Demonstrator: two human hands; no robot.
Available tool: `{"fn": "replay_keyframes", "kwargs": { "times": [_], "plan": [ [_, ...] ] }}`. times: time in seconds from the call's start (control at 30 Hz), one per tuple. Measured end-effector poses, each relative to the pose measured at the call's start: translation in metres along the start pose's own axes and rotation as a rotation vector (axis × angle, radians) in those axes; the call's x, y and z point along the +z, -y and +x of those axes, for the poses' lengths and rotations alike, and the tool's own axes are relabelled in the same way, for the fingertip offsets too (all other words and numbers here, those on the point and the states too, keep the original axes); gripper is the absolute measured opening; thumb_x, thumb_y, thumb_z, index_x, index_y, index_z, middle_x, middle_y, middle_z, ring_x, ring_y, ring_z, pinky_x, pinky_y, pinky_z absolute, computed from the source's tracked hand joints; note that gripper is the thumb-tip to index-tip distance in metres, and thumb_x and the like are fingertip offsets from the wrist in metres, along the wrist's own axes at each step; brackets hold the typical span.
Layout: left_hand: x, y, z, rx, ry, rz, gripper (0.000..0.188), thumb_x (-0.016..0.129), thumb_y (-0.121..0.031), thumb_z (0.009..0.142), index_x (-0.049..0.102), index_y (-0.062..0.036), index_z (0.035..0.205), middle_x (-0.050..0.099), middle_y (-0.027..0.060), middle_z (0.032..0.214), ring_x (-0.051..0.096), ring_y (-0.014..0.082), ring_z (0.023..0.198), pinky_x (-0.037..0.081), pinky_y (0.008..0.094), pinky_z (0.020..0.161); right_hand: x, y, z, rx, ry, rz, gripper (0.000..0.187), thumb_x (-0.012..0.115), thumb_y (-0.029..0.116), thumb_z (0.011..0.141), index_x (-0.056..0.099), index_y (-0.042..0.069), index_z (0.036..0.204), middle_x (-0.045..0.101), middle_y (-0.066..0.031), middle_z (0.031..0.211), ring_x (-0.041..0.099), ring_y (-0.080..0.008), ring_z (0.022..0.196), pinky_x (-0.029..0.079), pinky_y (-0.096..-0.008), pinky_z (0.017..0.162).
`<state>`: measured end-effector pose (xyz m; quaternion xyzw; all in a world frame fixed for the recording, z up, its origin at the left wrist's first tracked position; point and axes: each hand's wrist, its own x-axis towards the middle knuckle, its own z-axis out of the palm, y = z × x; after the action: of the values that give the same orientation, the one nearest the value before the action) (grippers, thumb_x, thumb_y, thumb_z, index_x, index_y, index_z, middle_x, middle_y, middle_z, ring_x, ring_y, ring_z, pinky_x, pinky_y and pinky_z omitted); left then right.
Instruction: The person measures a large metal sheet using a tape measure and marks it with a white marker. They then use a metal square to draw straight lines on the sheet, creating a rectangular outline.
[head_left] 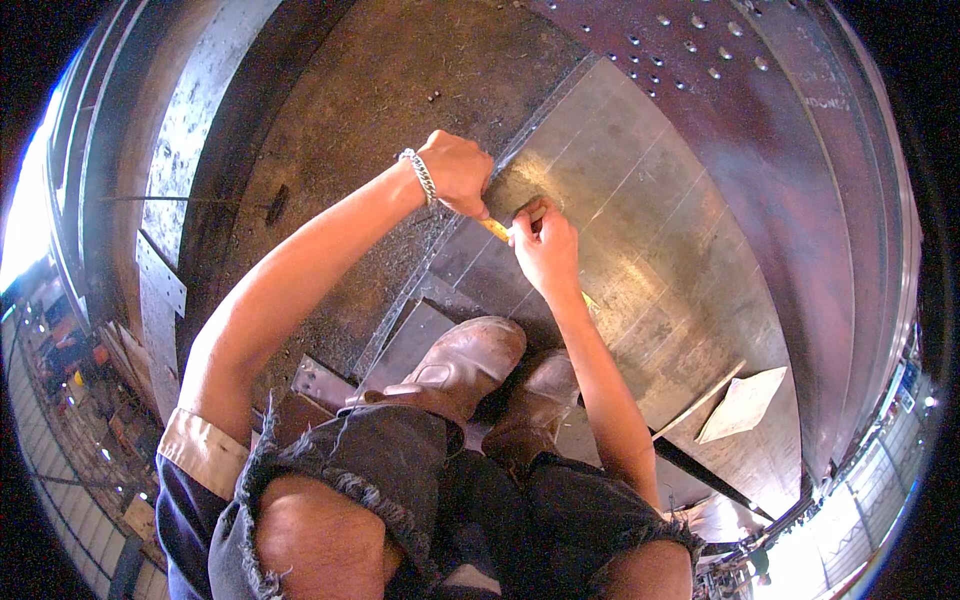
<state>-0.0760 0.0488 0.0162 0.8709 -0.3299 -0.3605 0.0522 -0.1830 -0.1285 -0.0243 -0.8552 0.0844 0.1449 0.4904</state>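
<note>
A yellow tape measure (495, 229) lies across the grey steel plate (640, 170), its blade showing between my two hands. My left hand (455, 172), with a chain bracelet at the wrist, is closed on the tape at the plate's left edge. Just right of it, my right hand (547, 245) is pinched closed over the plate, next to the blade. What its fingertips hold is hidden. A short yellow piece shows again beside my right forearm. Thin straight lines cross the plate's surface.
My boots (465, 360) stand on the plate close below my hands. A pale flat scrap (742, 405) lies at the lower right. A reddish steel piece with several holes (690, 45) curves along the right. Left of the plate is a brown, gritty surface (340, 130).
</note>
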Motion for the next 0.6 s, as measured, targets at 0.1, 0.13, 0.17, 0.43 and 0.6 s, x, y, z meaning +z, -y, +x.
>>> {"fn": "replay_keyframes", "kwargs": {
  "times": [0.1,0.13,0.17,0.43,0.6],
  "plan": [
    [0.003,0.002,0.001,0.004,-0.024,-0.012,0.039,0.073,-0.051,0.068,0.075,-0.0128,0.077,0.070,0.0130,0.073,0.068,0.0348,0.073,0.052,0.0474,0.060,0.001,-0.003,0.000,-0.003,-0.008,-0.031,0.018,0.064,0.015,0.085,0.056,-0.001,0.084,0.063,-0.0224,0.068,0.065,-0.0394,0.065,0.050,-0.0461,0.058],
    [0.003,0.003,0.002,-0.003,-0.008,-0.002,0.040,0.073,-0.051,0.067,0.075,-0.0131,0.078,0.070,0.0129,0.073,0.068,0.0346,0.073,0.053,0.0473,0.060,0.001,-0.003,0.000,0.002,-0.008,-0.025,0.018,0.064,0.015,0.085,0.056,-0.001,0.084,0.063,-0.0224,0.068,0.065,-0.0396,0.064,0.050,-0.0462,0.058],
    [0.003,0.002,0.002,-0.010,0.009,0.008,0.040,0.073,-0.051,0.067,0.075,-0.0134,0.079,0.070,0.0127,0.074,0.069,0.0345,0.074,0.053,0.0472,0.060,0.001,-0.002,0.000,0.007,-0.008,-0.019,0.018,0.064,0.015,0.084,0.056,-0.001,0.084,0.063,-0.0223,0.067,0.065,-0.0398,0.064,0.050,-0.0463,0.058],
    [0.002,0.001,0.001,-0.006,0.011,0.018,0.042,0.074,-0.053,0.067,0.076,-0.0138,0.081,0.070,0.0132,0.076,0.069,0.0340,0.077,0.054,0.0464,0.064,0.001,-0.001,0.000,-0.022,-0.007,-0.007,0.017,0.064,0.016,0.085,0.057,0.000,0.085,0.062,-0.0215,0.065,0.065,-0.0398,0.063,0.050,-0.0467,0.058],
    [0.001,0.001,0.001,0.007,-0.022,0.005,0.043,0.075,-0.055,0.067,0.076,-0.0140,0.081,0.071,0.0129,0.076,0.069,0.0341,0.078,0.054,0.0465,0.065,-0.001,0.009,-0.001,0.000,0.003,-0.155,0.013,0.057,0.011,0.092,0.057,0.000,0.084,0.067,-0.0122,0.067,0.069,-0.0216,0.062,0.052,-0.0350,0.059]
  ]
}}
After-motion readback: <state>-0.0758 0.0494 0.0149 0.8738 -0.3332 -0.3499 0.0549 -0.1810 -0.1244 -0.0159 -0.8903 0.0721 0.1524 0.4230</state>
